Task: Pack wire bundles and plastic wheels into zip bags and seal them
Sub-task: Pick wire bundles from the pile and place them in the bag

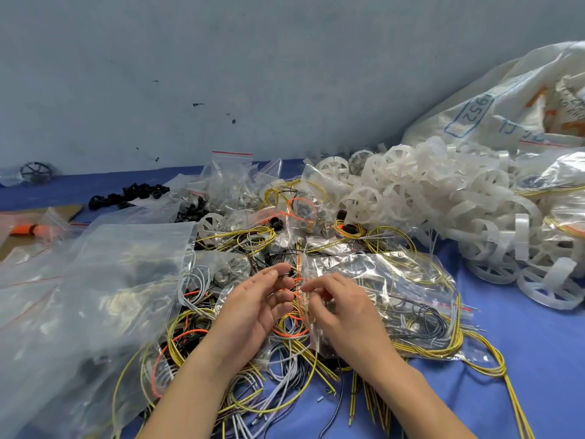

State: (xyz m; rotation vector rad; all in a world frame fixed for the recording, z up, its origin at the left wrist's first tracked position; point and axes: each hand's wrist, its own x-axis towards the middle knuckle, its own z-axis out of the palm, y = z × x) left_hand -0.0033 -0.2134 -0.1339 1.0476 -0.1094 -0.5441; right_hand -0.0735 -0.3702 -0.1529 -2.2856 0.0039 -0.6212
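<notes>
Over wires [185, 339], right hand [340, 312] pinches zip bag [395, 280]; left hand [253, 302] touches.

The flat fabric table cloth [522, 359] is solid blue, and the painted wall [221, 74] is pale blue-grey with scattered dark specks. Yellow insulated wires [427, 351] carry dark striping; orange insulated wires [289, 333] and light grey insulated wires [194, 277] are plain. Spoked plastic wheels [443, 198] are translucent white, clear plastic zip bags [380, 280] carry a red seal line, and the white woven sack [493, 115] bears blue and orange print.

Even soft light, plastic glare, edge distortion
</notes>
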